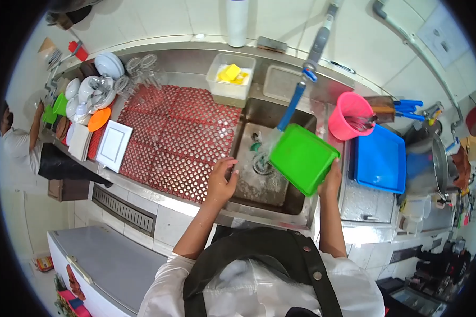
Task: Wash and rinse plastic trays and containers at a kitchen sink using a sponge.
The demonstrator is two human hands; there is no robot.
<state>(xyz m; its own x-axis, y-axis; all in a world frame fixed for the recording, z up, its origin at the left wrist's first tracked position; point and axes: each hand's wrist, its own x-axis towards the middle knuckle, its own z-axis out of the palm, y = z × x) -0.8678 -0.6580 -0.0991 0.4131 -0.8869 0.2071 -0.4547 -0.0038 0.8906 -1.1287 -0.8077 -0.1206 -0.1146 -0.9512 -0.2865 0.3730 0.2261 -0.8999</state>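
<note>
A green plastic tray (304, 158) is tilted over the right side of a stainless steel sink (248, 178). My right hand (331, 180) grips its right-hand edge. My left hand (222, 180) holds nothing, its fingers apart and curved, over the sink's left rim near the red mat. Water runs from a tap with a blue hose spout (292, 107) beside the tray's upper left corner and splashes around the drain (261, 164). Part of the sink's right side is hidden behind the tray.
A red perforated mat (178, 138) covers the left counter. Behind it stands a clear tub (230, 85) with yellow sponges (232, 73). Glasses (142, 71) and dishes (97, 91) crowd the far left, near another person (22, 146). A pink bucket (347, 115) and blue tray (380, 160) are at right.
</note>
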